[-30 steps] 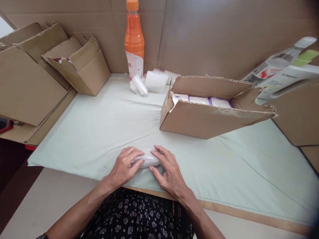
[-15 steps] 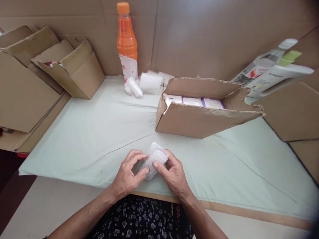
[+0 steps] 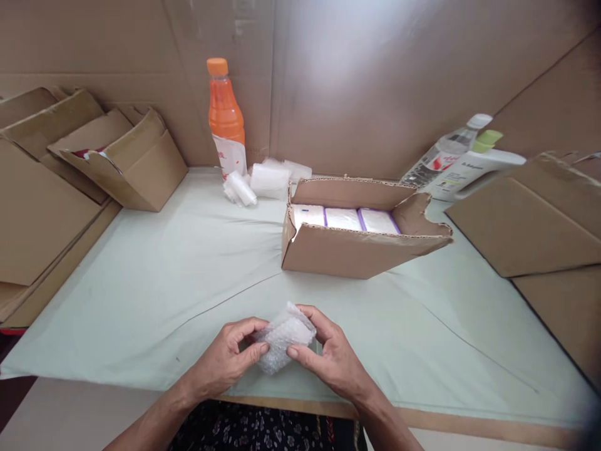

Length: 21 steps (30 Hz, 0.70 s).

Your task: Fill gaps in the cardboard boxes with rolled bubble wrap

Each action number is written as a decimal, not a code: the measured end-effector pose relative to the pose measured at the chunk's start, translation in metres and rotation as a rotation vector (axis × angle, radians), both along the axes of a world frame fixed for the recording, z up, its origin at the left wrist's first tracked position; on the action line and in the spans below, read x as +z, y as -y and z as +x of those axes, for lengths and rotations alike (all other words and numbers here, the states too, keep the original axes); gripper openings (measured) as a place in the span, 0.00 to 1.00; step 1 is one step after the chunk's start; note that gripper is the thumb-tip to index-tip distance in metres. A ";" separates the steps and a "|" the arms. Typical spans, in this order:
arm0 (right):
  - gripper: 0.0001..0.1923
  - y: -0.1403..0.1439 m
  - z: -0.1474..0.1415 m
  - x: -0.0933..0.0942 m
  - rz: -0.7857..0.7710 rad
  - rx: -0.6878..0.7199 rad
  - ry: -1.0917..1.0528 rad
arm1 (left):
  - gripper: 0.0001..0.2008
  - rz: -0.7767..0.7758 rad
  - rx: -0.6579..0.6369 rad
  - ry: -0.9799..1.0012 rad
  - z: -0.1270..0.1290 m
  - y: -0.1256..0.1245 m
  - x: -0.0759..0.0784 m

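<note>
Holding a folded bundle of bubble wrap (image 3: 286, 343) in both hands, near the front edge of the pale green cloth (image 3: 141, 300). Pinching its left side between thumb and fingers of the left hand (image 3: 228, 354); clasping its right side with the right hand (image 3: 333, 354), thumb pressed on the near face, fingers behind. Hard to tell from this angle: resting on the cloth or lifted slightly. Beyond the bundle and apart from it, an open carton (image 3: 323, 254) with white packs (image 3: 342, 218) edged in purple inside. Farther back, rolls of clear plastic (image 3: 270, 180) beside an upright orange bottle (image 3: 226, 119). Over to the left, cardboard boxes (image 3: 157, 166); behind the carton to the right, a clear bottle (image 3: 441, 156) next to a white bottle (image 3: 476, 175).
</note>
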State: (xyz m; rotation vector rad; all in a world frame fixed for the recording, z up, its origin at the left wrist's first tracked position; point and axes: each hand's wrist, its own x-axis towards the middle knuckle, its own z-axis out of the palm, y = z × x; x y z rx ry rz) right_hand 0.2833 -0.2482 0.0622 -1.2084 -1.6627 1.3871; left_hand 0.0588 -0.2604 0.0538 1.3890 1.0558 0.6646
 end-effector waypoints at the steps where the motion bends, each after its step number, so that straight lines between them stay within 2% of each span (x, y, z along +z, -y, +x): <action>1: 0.23 -0.002 0.004 0.003 0.013 0.034 0.037 | 0.11 0.033 -0.021 -0.035 0.001 -0.002 0.002; 6: 0.10 -0.011 0.017 0.014 0.056 0.182 0.193 | 0.09 0.195 -0.122 -0.208 0.008 -0.014 0.005; 9: 0.09 -0.015 0.026 0.021 0.120 0.198 0.281 | 0.10 0.374 -0.160 -0.223 0.006 -0.026 0.012; 11: 0.10 -0.019 0.035 0.029 0.160 0.229 0.330 | 0.13 0.576 -0.086 -0.228 0.004 -0.038 0.023; 15: 0.12 -0.028 0.054 0.044 0.205 0.256 0.397 | 0.21 0.968 0.196 -0.348 0.004 -0.067 0.055; 18: 0.12 -0.033 0.058 0.047 0.224 0.263 0.410 | 0.26 1.122 0.283 -0.398 0.016 -0.090 0.074; 21: 0.12 -0.035 0.054 0.044 0.236 0.281 0.407 | 0.28 1.162 0.271 -0.399 0.032 -0.105 0.083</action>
